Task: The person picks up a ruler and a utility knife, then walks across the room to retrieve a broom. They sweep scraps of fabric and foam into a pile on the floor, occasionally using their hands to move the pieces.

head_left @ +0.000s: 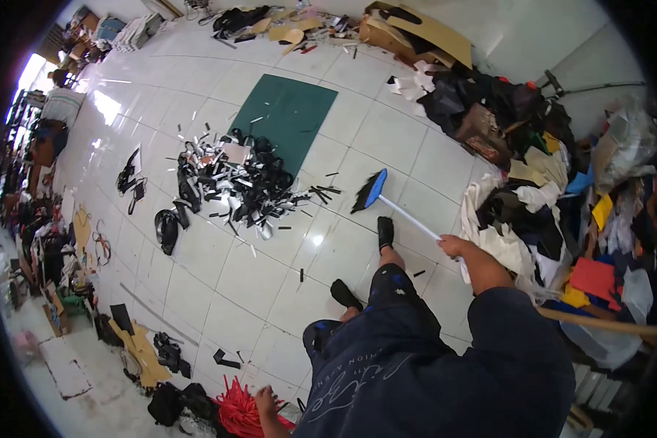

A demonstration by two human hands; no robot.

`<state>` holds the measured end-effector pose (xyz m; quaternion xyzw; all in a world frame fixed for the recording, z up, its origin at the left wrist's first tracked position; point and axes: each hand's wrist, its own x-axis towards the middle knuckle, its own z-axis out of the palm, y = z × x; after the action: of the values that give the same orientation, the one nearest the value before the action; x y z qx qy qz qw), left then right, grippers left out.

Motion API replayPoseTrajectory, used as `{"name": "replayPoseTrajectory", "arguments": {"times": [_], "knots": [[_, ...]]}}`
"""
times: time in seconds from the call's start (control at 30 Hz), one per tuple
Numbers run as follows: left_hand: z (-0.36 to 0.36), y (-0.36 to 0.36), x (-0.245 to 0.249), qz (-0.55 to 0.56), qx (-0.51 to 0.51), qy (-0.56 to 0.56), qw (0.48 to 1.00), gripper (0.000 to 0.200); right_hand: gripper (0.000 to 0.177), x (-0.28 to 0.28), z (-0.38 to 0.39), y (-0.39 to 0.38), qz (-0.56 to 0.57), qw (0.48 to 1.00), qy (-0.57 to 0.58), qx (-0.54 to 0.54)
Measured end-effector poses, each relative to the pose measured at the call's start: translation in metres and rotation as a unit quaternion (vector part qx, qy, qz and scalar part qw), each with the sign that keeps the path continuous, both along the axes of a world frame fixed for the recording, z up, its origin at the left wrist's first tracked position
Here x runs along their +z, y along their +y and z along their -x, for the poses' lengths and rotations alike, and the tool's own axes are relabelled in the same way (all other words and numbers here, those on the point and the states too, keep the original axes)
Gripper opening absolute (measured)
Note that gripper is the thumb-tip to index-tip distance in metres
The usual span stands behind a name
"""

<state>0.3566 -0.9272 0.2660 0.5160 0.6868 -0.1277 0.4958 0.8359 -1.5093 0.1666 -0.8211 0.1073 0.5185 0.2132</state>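
My right hand [452, 247] is wrapped round the white handle of a broom [373, 191]. The broom has a blue head with black bristles, which rest on the tiled floor just ahead of my feet. To the left of the bristles lies a heap of black and silver scraps [233, 179], partly over a green mat [288, 117]. Several thin black strips [325, 191] are scattered between heap and broom. Low in the view, my left hand [266, 400] hangs beside a bundle of red strips [239, 410]; its fingers look curled, but what they hold, if anything, is unclear.
Piles of cloth and scraps [518, 212] line the right side. Cardboard [434, 33] leans at the back wall. Black straps [131, 179] lie left of the heap. Along the left edge are more materials, and a seated person [62, 104] is at the far left.
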Motion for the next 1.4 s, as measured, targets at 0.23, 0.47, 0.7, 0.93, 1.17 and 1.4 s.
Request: {"name": "replayPoseTrajectory", "arguments": {"times": [0.23,0.47,0.7,0.93,1.17,1.4], "knots": [[-0.003,-0.076,0.027,0.035,0.072,0.078,0.994,0.017,0.039,0.039,-0.165,0.091,0.01,0.984,0.022,0.176],[-0.243,-0.175,0.012,-0.046,-0.134,-0.042,0.989,0.033,0.039,-0.029,-0.19,0.19,-0.199,0.93,-0.032,0.306],[-0.399,-0.247,0.042,-0.016,-0.229,-0.172,0.958,0.032,0.045,0.042,-0.198,-0.066,-0.074,0.968,-0.113,0.21],[-0.286,-0.225,-0.024,0.051,-0.039,0.041,0.997,0.037,0.053,0.169,-0.169,-0.243,0.199,0.954,-0.106,0.196],[-0.279,-0.302,-0.012,0.037,-0.025,0.037,0.998,0.043,0.046,0.04,-0.214,-0.339,0.227,0.953,-0.088,0.179],[-0.415,-0.409,-0.021,0.088,-0.13,-0.011,0.988,0.04,0.042,0.148,-0.274,-0.285,-0.055,0.998,0.001,0.033]]}}
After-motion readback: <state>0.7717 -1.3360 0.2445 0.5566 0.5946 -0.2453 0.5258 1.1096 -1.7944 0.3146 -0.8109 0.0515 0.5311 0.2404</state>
